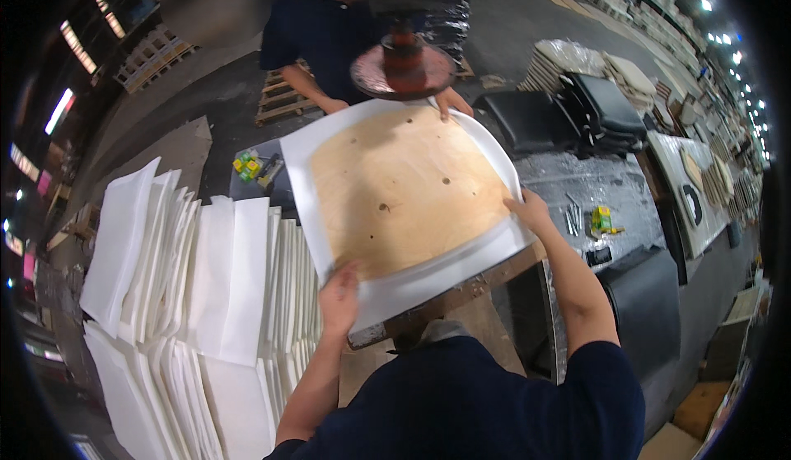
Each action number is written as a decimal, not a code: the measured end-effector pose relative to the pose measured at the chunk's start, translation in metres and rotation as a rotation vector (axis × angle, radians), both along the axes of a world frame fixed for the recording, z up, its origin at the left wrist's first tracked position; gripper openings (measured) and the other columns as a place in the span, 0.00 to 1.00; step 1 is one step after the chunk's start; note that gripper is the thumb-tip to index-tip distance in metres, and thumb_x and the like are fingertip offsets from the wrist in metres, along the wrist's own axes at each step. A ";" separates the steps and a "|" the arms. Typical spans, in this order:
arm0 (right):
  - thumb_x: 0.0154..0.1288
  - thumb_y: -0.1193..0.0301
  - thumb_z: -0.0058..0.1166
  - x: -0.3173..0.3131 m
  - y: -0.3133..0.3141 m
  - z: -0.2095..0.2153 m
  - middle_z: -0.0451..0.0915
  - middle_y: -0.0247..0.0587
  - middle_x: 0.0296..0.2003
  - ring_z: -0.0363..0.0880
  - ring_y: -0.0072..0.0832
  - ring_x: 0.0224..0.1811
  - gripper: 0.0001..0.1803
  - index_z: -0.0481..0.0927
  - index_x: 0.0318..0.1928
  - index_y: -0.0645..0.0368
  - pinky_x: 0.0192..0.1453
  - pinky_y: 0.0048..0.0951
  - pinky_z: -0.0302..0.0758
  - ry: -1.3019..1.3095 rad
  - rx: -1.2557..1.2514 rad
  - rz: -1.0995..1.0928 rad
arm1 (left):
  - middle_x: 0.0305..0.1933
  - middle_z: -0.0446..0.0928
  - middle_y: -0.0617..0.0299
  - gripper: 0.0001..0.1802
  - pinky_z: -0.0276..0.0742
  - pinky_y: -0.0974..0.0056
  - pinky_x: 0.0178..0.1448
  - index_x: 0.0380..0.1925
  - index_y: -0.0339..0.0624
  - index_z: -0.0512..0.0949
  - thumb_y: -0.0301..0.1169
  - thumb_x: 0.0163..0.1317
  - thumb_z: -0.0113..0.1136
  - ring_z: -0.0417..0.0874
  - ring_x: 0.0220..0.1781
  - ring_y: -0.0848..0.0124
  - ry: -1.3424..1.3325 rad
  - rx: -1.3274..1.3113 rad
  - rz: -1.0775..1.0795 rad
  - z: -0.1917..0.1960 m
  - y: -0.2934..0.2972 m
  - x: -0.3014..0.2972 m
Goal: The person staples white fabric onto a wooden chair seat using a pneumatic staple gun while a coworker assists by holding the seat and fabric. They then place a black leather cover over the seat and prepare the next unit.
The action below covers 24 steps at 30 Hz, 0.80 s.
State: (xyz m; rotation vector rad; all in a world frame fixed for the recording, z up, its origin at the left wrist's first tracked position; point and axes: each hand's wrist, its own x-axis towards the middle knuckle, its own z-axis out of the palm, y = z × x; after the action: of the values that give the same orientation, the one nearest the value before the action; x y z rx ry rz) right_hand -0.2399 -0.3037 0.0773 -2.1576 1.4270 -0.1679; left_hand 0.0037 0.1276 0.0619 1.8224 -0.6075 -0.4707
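White foam sheet (329,188) with plywood seat board (404,196) on top lies on the press surface (461,291). Board looks stiff, light; foam soft, floppy at the rim. Best held flat at the edges. Left hand (339,299) and right hand (529,210) press open-palmed on the foam border, clasping nothing. A co-worker's hands (449,101) steady the far edge.

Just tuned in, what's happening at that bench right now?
The person's left hand and right hand press on the near and right edges of a white sheet lying under a plywood seat panel. Across the bench, a co-worker's hands rest on the far edge, below a round press head. Stacks of white sheets lie to the left.
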 end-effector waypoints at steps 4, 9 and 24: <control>0.69 0.47 0.68 0.011 -0.005 -0.013 0.88 0.63 0.59 0.87 0.55 0.64 0.34 0.87 0.63 0.63 0.68 0.51 0.80 -0.053 0.074 0.037 | 0.52 0.88 0.58 0.14 0.81 0.64 0.58 0.61 0.36 0.85 0.31 0.83 0.61 0.86 0.51 0.72 0.120 0.012 0.463 -0.029 0.054 0.056; 0.71 0.55 0.67 0.007 -0.022 -0.014 0.91 0.63 0.50 0.92 0.53 0.55 0.28 0.88 0.58 0.68 0.60 0.49 0.83 0.000 -0.029 0.091 | 0.49 0.87 0.62 0.12 0.79 0.67 0.55 0.58 0.36 0.85 0.30 0.84 0.61 0.83 0.49 0.75 0.329 -0.137 0.443 -0.047 0.038 0.058; 0.72 0.54 0.69 -0.005 -0.051 -0.009 0.92 0.60 0.48 0.92 0.49 0.55 0.28 0.90 0.56 0.67 0.61 0.46 0.84 0.028 0.265 0.272 | 0.42 0.88 0.63 0.18 0.80 0.64 0.49 0.56 0.37 0.88 0.41 0.79 0.69 0.85 0.42 0.73 0.204 0.167 0.326 -0.027 0.026 0.066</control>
State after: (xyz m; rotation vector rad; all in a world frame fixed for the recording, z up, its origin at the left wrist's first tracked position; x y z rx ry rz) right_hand -0.2450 -0.3551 0.0681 -2.1100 1.0856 0.1441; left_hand 0.0698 0.1539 0.0354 1.9553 -0.1299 -0.4887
